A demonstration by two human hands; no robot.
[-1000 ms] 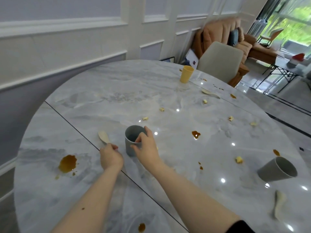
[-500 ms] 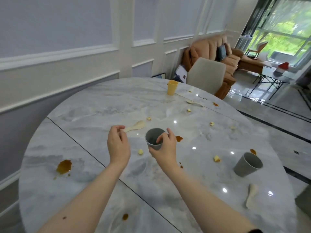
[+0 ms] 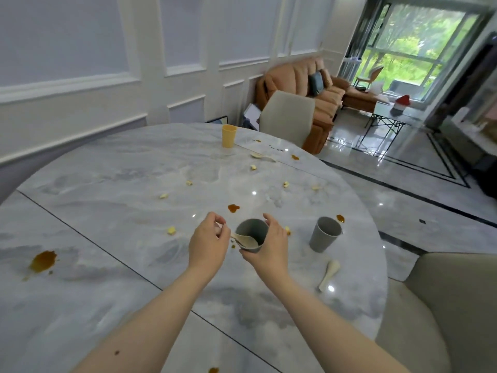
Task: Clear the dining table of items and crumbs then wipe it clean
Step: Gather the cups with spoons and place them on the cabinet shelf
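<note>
Head view: small grey matte plastic-looking cup (image 3: 251, 234) is held above the marble surface (image 3: 113, 184), near its front middle, by the right hand (image 3: 270, 244); that grip wraps the cup's right wall and base, thumb up by the rim. A cream flat spoon (image 3: 245, 240) has its bowl inside the cup and its handle pointing left toward the left hand (image 3: 208, 244). Left grip is curled, fingertips pinched close at the handle end; contact probably still there, but the view is too blurred to be sure.

Handling guess: cup looks light, rigid, not fragile, smooth enough to slip if greasy. Best hold is around the wall below the rim. Spoon looks light and stiff, and could tip the cup if it leans out; take it by the handle.

Count on the surface:
- grey cups: 2, the held one plus a second grey cup (image 3: 325, 234) standing tilted to the right
- yellow cup (image 3: 228, 135): 1, far side
- cream spoons: 3, one in the cup, one front-right (image 3: 329, 273), one far (image 3: 262, 156)
- pale crumbs (image 3: 171, 230): about eight, scattered
- brown sauce spots (image 3: 43, 261): roughly six, largest at left
</note>
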